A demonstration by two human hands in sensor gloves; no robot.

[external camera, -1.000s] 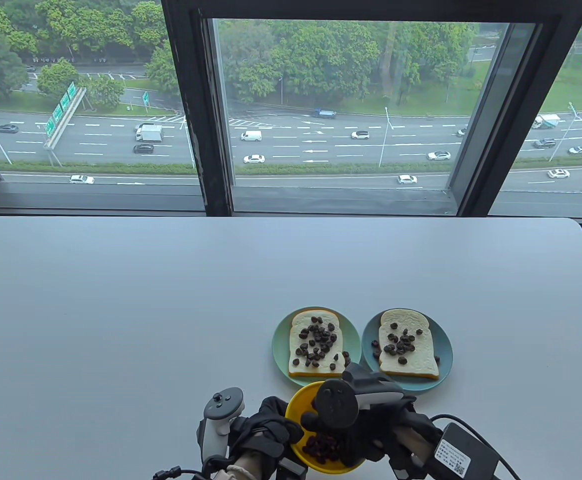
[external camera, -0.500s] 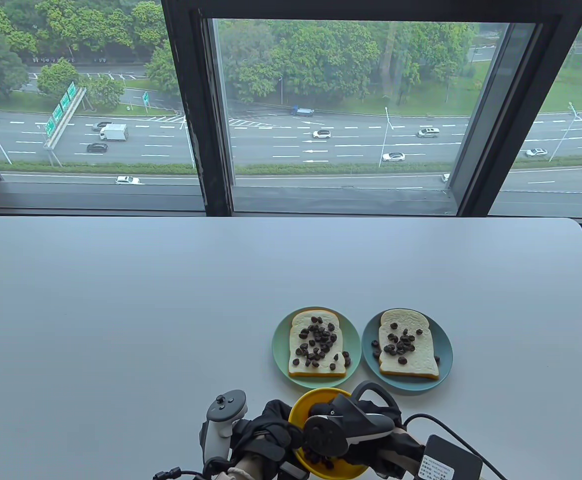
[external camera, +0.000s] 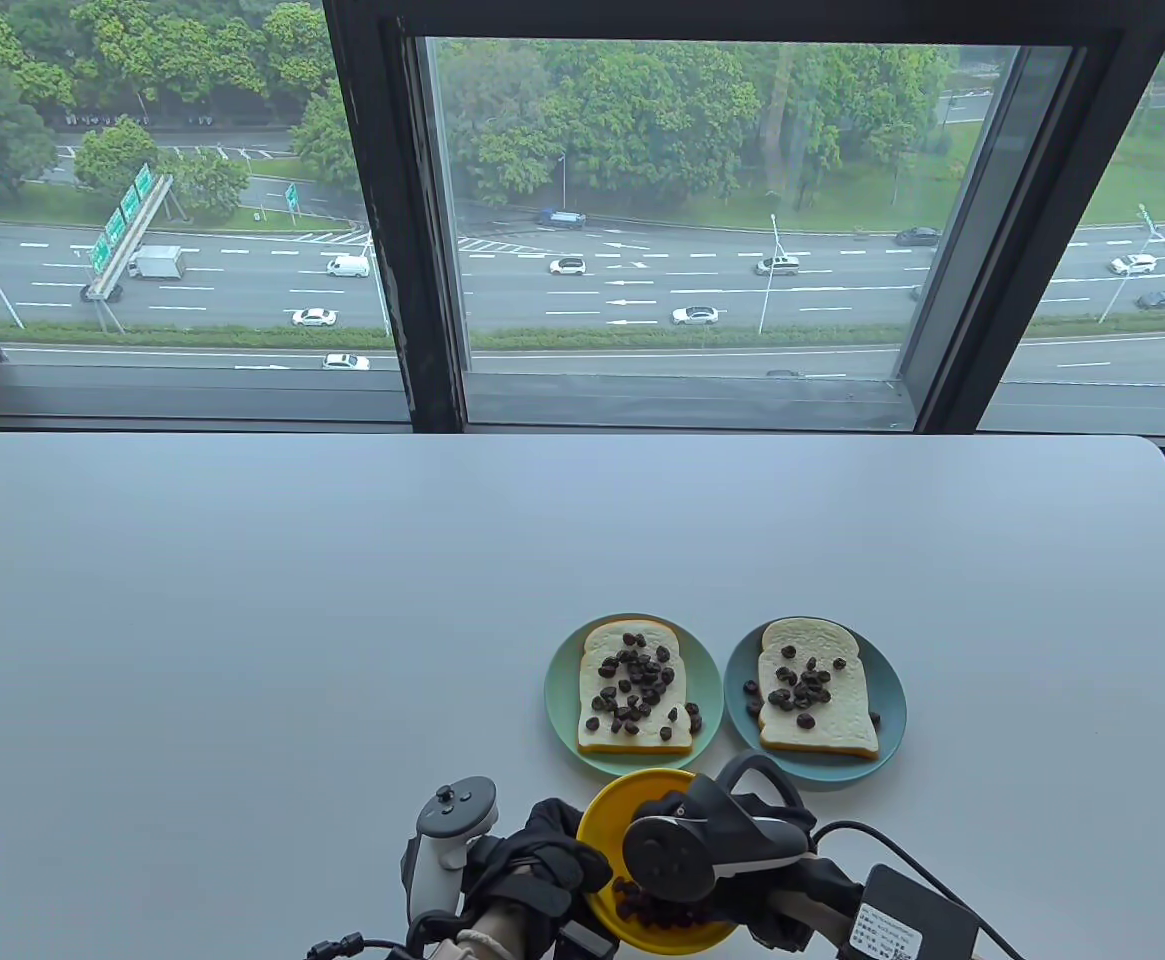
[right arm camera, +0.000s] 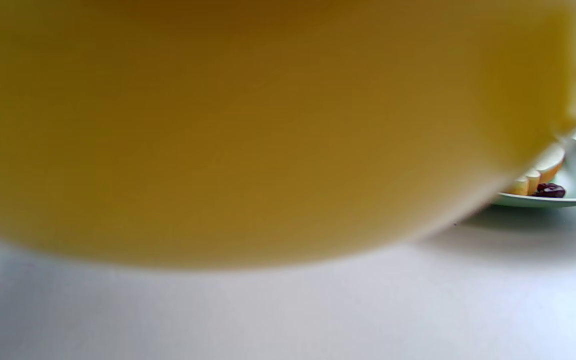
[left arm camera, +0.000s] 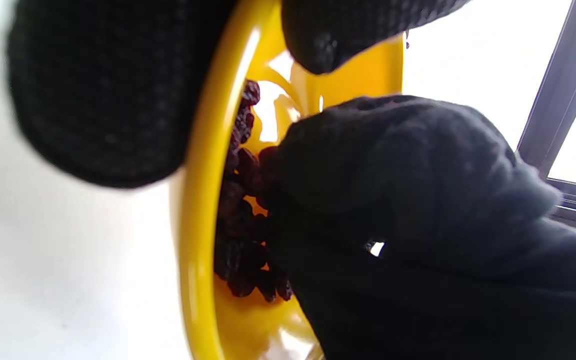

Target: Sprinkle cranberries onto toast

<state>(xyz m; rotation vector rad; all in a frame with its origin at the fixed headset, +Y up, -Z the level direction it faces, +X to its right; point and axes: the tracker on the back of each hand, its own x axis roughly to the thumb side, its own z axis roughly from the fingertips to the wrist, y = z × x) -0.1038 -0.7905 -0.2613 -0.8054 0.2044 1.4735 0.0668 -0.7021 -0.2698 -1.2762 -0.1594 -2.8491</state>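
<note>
- Yellow bowl [external camera: 610, 812] at the near table edge, just in front of the two plates; dark cranberries [external camera: 642, 908] heaped in its bottom.
- Left hand [external camera: 532, 860] holds the bowl by its left rim. In the left wrist view the gloved fingers [left arm camera: 103, 95] lie against the outside of the rim, with another fingertip over the top edge.
- Right hand [external camera: 792, 885] is down inside the bowl, its tracker [external camera: 702, 845] covering much of the bowl from above. In the left wrist view the gloved fingers [left arm camera: 393, 165] are bunched together and pressed against the cranberries [left arm camera: 240, 210]; whether any berries are pinched between them I cannot tell.
- Right wrist view is nearly filled by the blurred outer wall of the bowl [right arm camera: 268, 130].
- Teal plate [external camera: 559, 690] carries a slice of toast [external camera: 602, 735] thickly dotted with cranberries.
- Blue plate [external camera: 892, 700] just beside it on the right carries a second toast slice [external camera: 847, 720] with a smaller cluster of berries; a few berries lie loose on the plate.
- White table [external camera: 242, 620] sits against a window [external camera: 672, 200].
</note>
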